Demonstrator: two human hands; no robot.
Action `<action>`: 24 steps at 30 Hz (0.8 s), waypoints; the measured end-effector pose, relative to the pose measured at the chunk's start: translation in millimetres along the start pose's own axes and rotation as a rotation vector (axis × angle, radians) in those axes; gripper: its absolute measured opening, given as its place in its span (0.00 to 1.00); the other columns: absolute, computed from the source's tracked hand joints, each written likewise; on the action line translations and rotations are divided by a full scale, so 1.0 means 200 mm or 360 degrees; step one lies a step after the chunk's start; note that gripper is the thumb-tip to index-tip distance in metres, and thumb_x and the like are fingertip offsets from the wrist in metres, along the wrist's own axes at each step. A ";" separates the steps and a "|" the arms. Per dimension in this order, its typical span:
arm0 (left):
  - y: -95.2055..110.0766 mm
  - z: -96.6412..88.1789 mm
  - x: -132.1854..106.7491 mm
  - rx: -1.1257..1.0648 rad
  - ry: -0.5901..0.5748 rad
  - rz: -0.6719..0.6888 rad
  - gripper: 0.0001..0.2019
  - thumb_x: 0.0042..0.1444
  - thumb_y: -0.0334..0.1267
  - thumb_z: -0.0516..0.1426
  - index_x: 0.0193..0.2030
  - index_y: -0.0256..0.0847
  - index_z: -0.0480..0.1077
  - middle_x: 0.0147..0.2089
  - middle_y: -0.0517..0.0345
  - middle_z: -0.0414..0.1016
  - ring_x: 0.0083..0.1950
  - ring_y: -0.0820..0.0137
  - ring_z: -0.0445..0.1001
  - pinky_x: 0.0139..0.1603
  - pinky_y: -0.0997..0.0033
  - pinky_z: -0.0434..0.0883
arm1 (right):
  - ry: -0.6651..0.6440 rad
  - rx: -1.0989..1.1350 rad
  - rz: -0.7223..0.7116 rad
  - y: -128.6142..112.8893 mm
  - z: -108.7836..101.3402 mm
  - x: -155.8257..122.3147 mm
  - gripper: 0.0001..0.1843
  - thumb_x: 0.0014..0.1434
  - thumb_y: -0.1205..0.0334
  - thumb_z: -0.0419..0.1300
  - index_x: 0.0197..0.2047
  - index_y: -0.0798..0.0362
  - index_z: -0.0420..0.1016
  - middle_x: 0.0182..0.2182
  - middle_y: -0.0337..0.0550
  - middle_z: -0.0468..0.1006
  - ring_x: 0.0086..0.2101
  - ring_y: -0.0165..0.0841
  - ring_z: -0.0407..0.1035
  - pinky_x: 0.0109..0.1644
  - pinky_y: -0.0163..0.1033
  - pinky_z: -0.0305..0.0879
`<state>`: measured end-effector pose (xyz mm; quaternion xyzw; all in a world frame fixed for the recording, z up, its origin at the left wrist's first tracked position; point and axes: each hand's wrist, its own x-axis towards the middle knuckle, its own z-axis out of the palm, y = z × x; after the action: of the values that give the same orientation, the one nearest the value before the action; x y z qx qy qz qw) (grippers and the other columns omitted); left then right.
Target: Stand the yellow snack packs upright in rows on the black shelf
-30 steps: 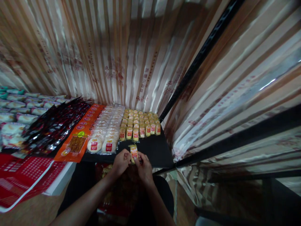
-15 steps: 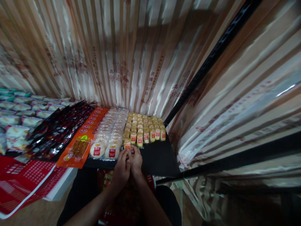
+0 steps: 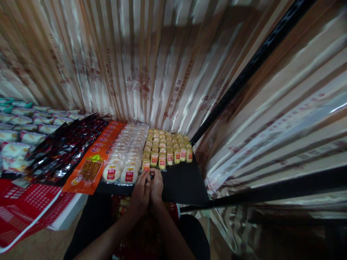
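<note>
Side by side at the black shelf's front edge are my left hand (image 3: 140,189) and my right hand (image 3: 156,186). Their fingers are bent in around the near end of a small yellow wrapped cake (image 3: 145,165) with a red and white label, and the fingertips partly hide it. This cake is the foremost of its row. Behind and to its right stand several rows of the same small cakes (image 3: 169,156). Just left of my hands lie two rows of round white crackers (image 3: 129,174) in clear wrappers with red labels.
Left of the crackers lie an orange snack bag (image 3: 90,173), dark shiny packets (image 3: 62,151) and white pouches (image 3: 20,137). A red basket (image 3: 29,202) hangs below at left. A black post (image 3: 233,86) rises at right before pleated sheeting (image 3: 141,57). The black shelf (image 3: 181,182) ends there.
My hands stay at the same yellow cake, and my right fingers have curled in a little more. The view has shifted slightly.
</note>
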<state>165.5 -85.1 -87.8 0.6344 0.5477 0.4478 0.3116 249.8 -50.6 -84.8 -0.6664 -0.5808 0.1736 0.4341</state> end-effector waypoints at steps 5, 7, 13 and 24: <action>-0.01 0.00 0.00 0.0042 -0.0006 -0.0037 0.21 0.60 0.38 0.42 0.58 0.34 0.61 0.62 0.44 0.61 0.63 0.63 0.58 0.63 0.52 0.57 | -0.0069 -0.0103 0.0059 -0.02 0.01 0.02 0.07 0.53 0.64 0.50 0.36 0.52 0.67 0.32 0.42 0.71 0.35 0.33 0.66 0.42 0.38 0.63; -0.01 0.00 0.00 0.0042 -0.0005 -0.0039 0.22 0.61 0.39 0.42 0.58 0.33 0.61 0.62 0.43 0.60 0.64 0.63 0.58 0.64 0.52 0.56 | -0.0105 -0.0106 0.0069 -0.03 0.01 0.02 0.08 0.53 0.64 0.50 0.37 0.52 0.67 0.33 0.42 0.71 0.35 0.33 0.66 0.42 0.38 0.63; 0.01 -0.03 -0.02 0.0057 0.0008 0.0057 0.19 0.60 0.36 0.43 0.55 0.35 0.62 0.60 0.44 0.62 0.63 0.64 0.58 0.63 0.54 0.57 | -0.0131 0.0039 0.0066 -0.04 -0.02 0.00 0.12 0.55 0.61 0.51 0.41 0.55 0.68 0.38 0.47 0.72 0.38 0.34 0.67 0.43 0.38 0.64; -0.01 -0.14 -0.31 0.0259 -0.0299 0.0073 0.11 0.55 0.29 0.44 0.35 0.40 0.67 0.35 0.55 0.71 0.39 0.68 0.70 0.44 0.66 0.68 | -0.0163 0.0184 0.0090 0.04 -0.20 -0.47 0.15 0.61 0.57 0.45 0.40 0.54 0.70 0.36 0.46 0.77 0.37 0.32 0.71 0.42 0.35 0.65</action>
<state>140.1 -148.5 -92.4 0.7090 0.5361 0.3476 0.2987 259.9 -152.0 -93.4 -0.6467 -0.5721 0.2529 0.4365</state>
